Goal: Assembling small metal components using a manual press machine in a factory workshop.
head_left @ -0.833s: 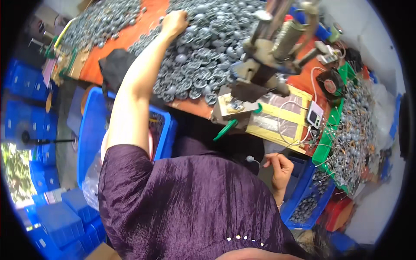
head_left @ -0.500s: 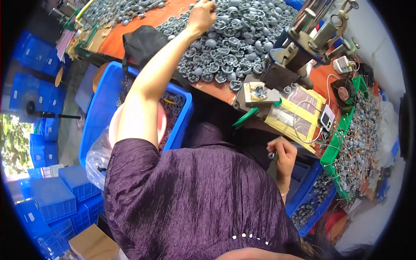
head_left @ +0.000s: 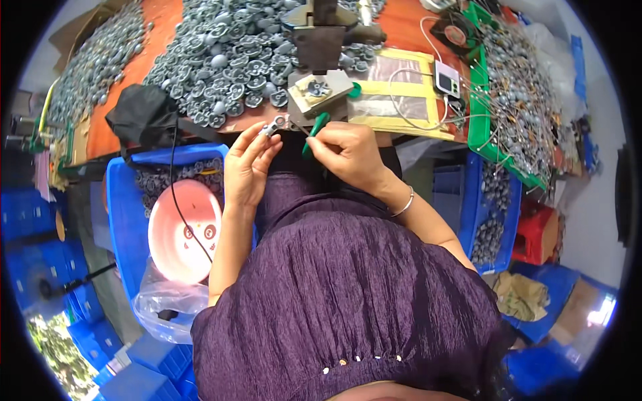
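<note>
Factory workbench: heaped grey metal parts [head_left: 221, 60], blue crates [head_left: 127, 200].

Dull grey cast-metal parts [head_left: 221, 60] heaped on a matt orange table [head_left: 167, 20]. One small shiny metal part [head_left: 273, 125] sits between bare fingers [head_left: 257, 144]. Glossy blue plastic crate [head_left: 124, 207]; smooth pink plastic bowl [head_left: 184, 230]; crinkled purple cloth shirt [head_left: 354, 287]; green plastic-handled tool [head_left: 314, 130].
</note>
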Motion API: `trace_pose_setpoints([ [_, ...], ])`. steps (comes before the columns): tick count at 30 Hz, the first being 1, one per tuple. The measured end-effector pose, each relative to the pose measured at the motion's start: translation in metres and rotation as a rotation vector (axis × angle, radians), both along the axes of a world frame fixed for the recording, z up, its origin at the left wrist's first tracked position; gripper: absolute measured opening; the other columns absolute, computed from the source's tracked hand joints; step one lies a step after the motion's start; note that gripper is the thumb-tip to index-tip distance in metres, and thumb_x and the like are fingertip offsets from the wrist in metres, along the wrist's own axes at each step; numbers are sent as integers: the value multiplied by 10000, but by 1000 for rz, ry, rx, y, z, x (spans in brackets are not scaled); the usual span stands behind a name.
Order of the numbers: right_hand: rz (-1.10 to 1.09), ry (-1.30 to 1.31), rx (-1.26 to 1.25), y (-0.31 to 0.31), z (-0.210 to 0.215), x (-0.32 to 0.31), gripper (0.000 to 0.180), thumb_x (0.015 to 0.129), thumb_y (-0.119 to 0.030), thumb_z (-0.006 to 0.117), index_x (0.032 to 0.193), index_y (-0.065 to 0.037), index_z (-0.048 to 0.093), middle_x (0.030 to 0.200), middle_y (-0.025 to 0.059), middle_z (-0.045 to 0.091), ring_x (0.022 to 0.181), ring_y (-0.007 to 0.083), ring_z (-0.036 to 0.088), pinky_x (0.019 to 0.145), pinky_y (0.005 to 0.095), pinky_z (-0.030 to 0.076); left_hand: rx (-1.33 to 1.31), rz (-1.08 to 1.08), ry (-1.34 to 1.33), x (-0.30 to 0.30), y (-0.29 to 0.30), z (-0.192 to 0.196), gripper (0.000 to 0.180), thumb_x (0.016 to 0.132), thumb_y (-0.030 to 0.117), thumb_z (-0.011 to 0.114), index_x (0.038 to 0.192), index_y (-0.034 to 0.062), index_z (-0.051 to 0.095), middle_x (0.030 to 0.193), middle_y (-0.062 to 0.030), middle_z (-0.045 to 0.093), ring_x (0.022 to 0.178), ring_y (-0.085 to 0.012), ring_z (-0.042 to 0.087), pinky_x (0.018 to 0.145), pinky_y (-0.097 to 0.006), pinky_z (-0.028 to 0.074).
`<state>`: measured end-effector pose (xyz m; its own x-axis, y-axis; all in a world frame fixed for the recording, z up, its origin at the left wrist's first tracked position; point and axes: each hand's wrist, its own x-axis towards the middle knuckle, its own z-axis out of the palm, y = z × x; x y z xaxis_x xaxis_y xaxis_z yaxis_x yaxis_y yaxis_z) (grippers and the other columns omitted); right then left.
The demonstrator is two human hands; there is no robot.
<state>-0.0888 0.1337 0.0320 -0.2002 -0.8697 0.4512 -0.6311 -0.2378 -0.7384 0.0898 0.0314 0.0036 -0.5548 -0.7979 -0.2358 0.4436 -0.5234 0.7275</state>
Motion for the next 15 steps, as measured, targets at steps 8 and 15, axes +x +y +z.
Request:
trace_pose_setpoints([
  [8,56,-70,124,-7,-5,-19,170,786,-119,640,671,-4,589,597,94,531,503,199,508,480,325,369,-77,-84,-27,-23,-8,1,268,882,27,585,1137,-52,562,1052,-138,629,898,-217,648,812,-316,545],
  [15,82,-13,163,-26,9,-35,215,720,-194,618,596,-25,569,550,139,538,524,296,562,491,389,396,-283,-137,-136,-24,-29,0,260,886,10,570,1137,-59,563,1065,-155,628,923,-231,644,825,-309,533],
])
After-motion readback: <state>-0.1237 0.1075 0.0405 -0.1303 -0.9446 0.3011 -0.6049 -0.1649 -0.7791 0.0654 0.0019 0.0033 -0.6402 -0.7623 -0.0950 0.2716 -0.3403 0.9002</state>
